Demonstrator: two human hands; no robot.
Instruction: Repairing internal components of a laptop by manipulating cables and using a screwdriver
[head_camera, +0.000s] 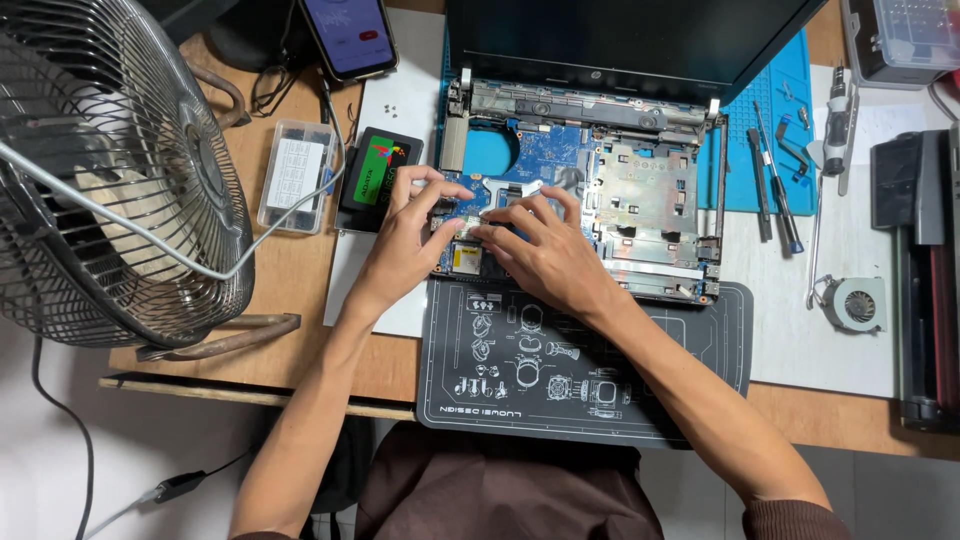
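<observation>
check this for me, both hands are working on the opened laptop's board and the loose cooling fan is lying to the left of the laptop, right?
Not quite. In the head view both the left hand and the right hand are on the opened laptop, but the loose cooling fan lies to its right, on the white mat.

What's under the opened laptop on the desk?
A dark work mat lies under the laptop's front, a blue mat under its back. Between them, the laptop covers the surface.
</observation>
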